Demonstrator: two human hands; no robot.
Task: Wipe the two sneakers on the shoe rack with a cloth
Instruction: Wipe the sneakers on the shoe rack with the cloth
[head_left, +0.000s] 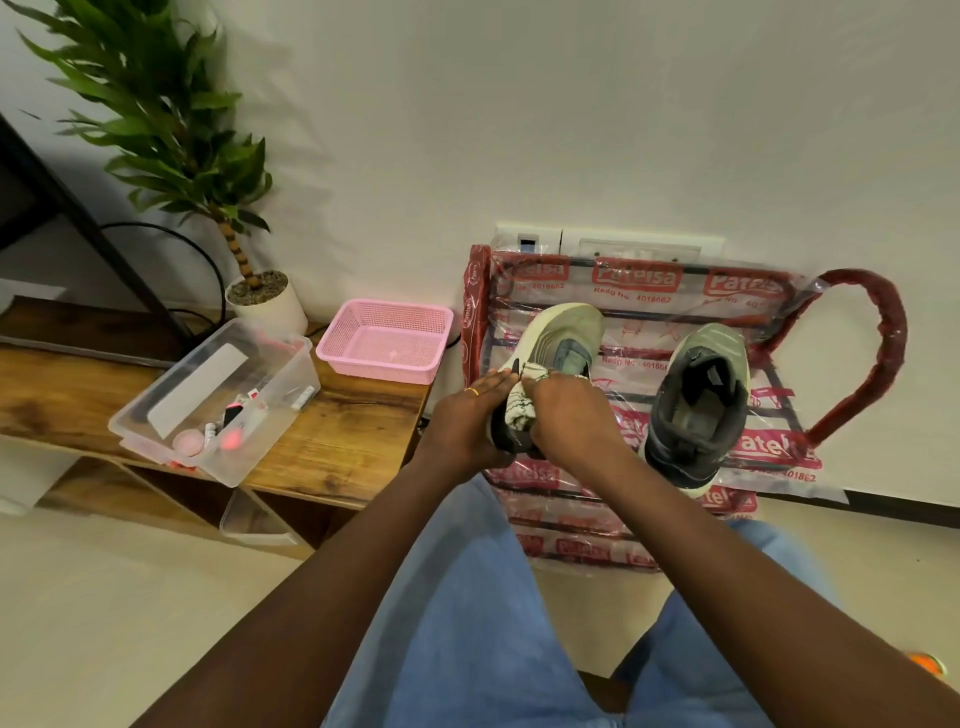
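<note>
Two grey-green sneakers stand on the top of a shoe rack (779, 395) still wrapped in red-printed plastic. My left hand (470, 421) holds the heel side of the left sneaker (558, 338), fingers stretched along its side. My right hand (566, 415) grips a white cloth (522, 400) with dark lines and presses it against that sneaker's heel. The right sneaker (698, 400) stands untouched, its dark opening facing up.
A pink basket (384, 338) and a clear plastic box (218, 395) of small items sit on a low wooden bench (337, 436) to the left. A potted plant (265, 301) stands by the wall. My blue-trousered knees (467, 597) are just below the rack.
</note>
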